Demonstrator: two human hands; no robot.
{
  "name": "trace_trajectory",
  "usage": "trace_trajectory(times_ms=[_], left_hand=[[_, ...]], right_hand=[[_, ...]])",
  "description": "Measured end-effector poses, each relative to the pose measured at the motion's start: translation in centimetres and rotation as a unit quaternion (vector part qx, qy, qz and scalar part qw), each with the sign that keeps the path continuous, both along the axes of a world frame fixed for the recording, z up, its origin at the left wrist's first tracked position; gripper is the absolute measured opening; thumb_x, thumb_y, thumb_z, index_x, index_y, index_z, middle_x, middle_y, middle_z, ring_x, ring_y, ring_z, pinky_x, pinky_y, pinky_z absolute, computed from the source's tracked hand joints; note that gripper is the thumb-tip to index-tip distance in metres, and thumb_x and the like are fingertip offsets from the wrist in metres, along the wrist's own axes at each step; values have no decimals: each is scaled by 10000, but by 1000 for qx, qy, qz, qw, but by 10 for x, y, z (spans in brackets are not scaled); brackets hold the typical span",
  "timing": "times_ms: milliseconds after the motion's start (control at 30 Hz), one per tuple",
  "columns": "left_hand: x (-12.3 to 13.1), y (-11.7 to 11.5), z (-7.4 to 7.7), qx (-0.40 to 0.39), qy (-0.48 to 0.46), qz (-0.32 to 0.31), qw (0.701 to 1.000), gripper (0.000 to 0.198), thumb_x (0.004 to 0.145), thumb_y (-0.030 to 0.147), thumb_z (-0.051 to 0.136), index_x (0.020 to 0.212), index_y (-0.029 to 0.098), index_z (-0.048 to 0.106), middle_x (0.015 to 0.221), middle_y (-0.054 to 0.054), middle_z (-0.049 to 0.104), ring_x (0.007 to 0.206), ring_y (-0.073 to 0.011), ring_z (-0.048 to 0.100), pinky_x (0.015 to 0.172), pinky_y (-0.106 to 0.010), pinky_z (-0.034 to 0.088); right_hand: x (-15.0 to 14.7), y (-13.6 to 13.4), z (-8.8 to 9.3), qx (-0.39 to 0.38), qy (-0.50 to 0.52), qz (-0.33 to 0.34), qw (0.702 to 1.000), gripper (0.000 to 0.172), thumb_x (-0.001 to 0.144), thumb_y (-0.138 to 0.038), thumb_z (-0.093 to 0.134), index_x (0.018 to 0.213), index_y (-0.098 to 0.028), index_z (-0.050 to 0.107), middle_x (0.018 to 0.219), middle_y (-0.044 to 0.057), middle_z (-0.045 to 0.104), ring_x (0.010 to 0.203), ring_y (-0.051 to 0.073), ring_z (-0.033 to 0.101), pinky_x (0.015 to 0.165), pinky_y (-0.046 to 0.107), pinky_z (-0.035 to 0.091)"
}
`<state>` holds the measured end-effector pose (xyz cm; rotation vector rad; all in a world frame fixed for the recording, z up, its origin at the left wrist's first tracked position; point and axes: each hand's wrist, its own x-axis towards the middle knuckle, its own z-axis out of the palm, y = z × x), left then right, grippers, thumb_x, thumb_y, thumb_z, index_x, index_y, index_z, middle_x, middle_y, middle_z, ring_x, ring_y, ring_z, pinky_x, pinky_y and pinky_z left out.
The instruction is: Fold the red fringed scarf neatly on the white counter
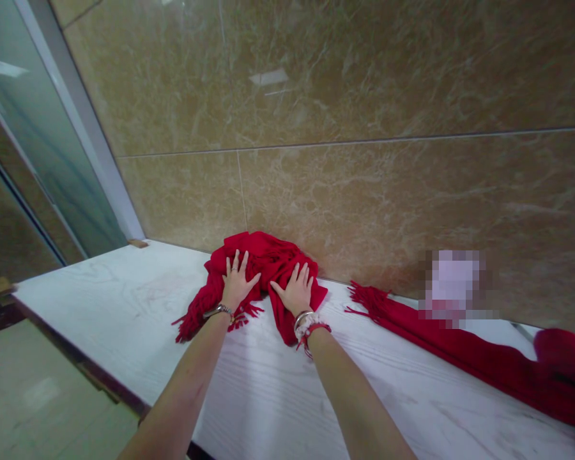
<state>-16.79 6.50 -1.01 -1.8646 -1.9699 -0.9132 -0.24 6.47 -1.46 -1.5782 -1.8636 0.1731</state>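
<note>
A bunched red fringed scarf lies on the white table against the marble wall. My left hand rests flat on its left part, fingers spread, with a metal bracelet on the wrist. My right hand presses flat on its right part, fingers stretched out, wearing bracelets and a red cord. Neither hand grips anything. A second red fringed scarf stretches out along the table to the right, apart from both hands.
The tan marble wall rises directly behind the table. A frosted glass panel with a pale frame stands at the left. The table's dark front edge drops to a tiled floor at lower left. A blurred pale patch sits by the wall.
</note>
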Motion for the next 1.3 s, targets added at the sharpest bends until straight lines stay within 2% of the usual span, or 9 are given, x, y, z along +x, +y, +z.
trace_trajectory(times_ms=[167, 267, 400, 567, 633, 767, 1000, 1300], left_hand=[[14, -30, 6, -16, 31, 63, 997, 575, 857, 434, 360, 1374, 223, 224, 1460, -119, 95, 1282, -418, 113, 858, -647, 325], [21, -55, 13, -34, 65, 94, 993, 531, 875, 424, 327, 1366, 243, 241, 1462, -107, 97, 1288, -410, 97, 882, -674, 257], [17, -89, 20, -58, 83, 114, 988, 563, 861, 461, 342, 1372, 261, 210, 1464, -90, 97, 1298, -391, 67, 903, -684, 195], [2, -113, 7, -134, -50, 175, 974, 642, 827, 558, 321, 1382, 282, 152, 1463, -103, 92, 1266, -458, 114, 852, -721, 201], [-1, -112, -1, -150, -69, 173, 971, 667, 808, 578, 344, 1380, 284, 167, 1461, -106, 100, 1253, -479, 123, 863, -724, 169], [0, -99, -10, -127, -71, 170, 975, 688, 786, 582, 386, 1377, 288, 190, 1458, -119, 108, 1241, -499, 128, 866, -726, 142], [6, -74, -4, -120, -76, 154, 978, 779, 753, 603, 423, 1391, 273, 120, 1468, -113, 14, 1251, -496, 76, 891, -701, 149], [0, -39, -3, -153, -65, 142, 976, 857, 720, 613, 473, 1394, 255, 84, 1463, -122, -65, 1258, -486, 58, 920, -666, 157]], right_hand=[[41, -39, 29, -140, -35, 61, 988, 902, 739, -662, 372, 1396, -112, 90, 1446, 204, 64, 1318, 328, 50, 999, 568, 99], [73, -70, 34, -230, -80, 102, 965, 970, 688, -704, 396, 1400, -162, 24, 1457, 177, 21, 1317, 337, 18, 994, 566, 102], [94, -106, 19, -259, -147, 156, 942, 1101, 585, -677, 559, 1399, -182, 8, 1455, 192, -15, 1308, 358, -43, 1007, 526, 75], [73, -117, -1, -200, -121, 88, 968, 991, 662, -673, 481, 1399, -158, 66, 1443, 225, 56, 1310, 362, 23, 1003, 502, 68], [57, -112, -3, -181, -103, 56, 976, 987, 663, -664, 486, 1398, -143, 83, 1433, 243, 91, 1307, 369, 56, 996, 510, 66], [30, -97, -5, -155, -73, -6, 985, 999, 660, -652, 493, 1392, -92, 109, 1412, 278, 132, 1303, 372, 88, 986, 528, 51], [9, -65, -7, -134, -63, -58, 987, 1026, 679, -669, 443, 1371, 12, 112, 1388, 315, 159, 1295, 371, 119, 988, 532, 22], [-9, -27, -11, -119, -52, -92, 987, 1078, 654, -690, 453, 1352, 63, 126, 1377, 323, 178, 1288, 373, 145, 999, 517, 33]])
